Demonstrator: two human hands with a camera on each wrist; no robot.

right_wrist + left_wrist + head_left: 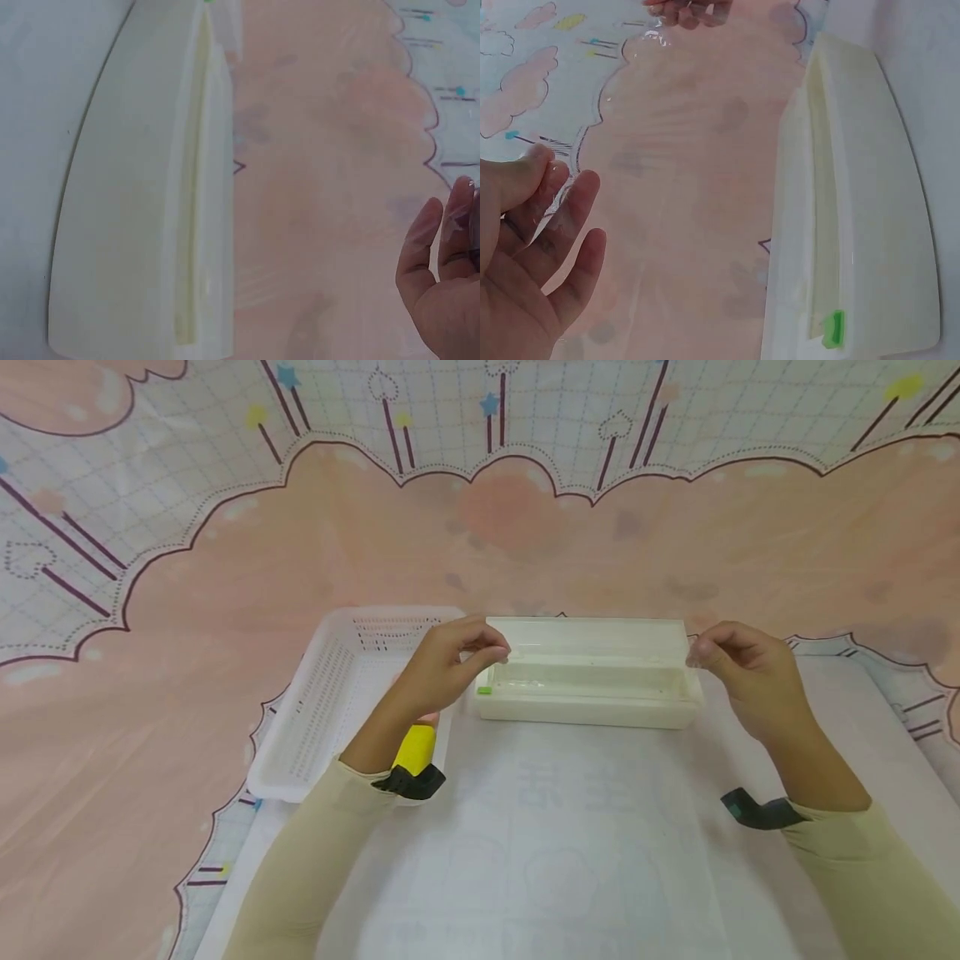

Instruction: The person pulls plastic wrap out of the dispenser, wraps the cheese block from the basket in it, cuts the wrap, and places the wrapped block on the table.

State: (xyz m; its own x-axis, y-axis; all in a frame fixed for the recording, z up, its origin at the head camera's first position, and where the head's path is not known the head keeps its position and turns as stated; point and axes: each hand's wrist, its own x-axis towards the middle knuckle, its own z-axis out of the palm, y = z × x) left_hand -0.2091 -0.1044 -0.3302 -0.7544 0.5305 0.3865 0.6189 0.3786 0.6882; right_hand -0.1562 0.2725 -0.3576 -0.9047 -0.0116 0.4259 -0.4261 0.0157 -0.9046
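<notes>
A long white cling film dispenser box [588,712] stands with its lid raised in the head view. At its front left corner sits a small green cutter slide [484,691]. My left hand [450,664] is raised by the left end of the box, pinching thin clear cling film [553,202] between thumb and forefinger. By the right end, my right hand [757,685] pinches the film's other corner. Between both hands the transparent sheet is stretched, hardly visible except for glints and creases in the left wrist view. The right fingertips are partly cut off in the right wrist view.
To the left, a white perforated basket [281,727] lies partly under my left forearm. Inside it shows a yellow item [417,747] with something pink beside it, mostly hidden. A white sheet [540,868] covers the work surface, and a patterned peach cloth [375,543] spreads beyond.
</notes>
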